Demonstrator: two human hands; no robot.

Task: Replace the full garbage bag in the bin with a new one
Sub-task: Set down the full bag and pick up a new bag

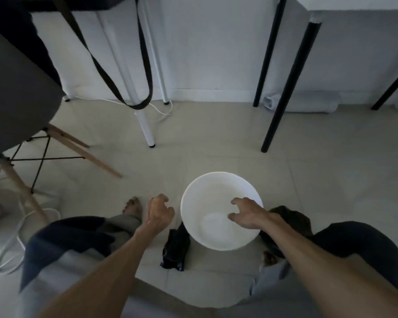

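Your left hand (157, 213) hovers loosely curled, holding nothing, beside the round white plastic bin (218, 180); right hand (247, 213) spread wide over it; folded black plastic bag (175, 249) on floor.

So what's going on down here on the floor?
A person is changing a bin liner. The white bin stands bare inside, with no bag in it. A folded black bag lies on the floor beside it. The left hand and the right hand hover, holding nothing.
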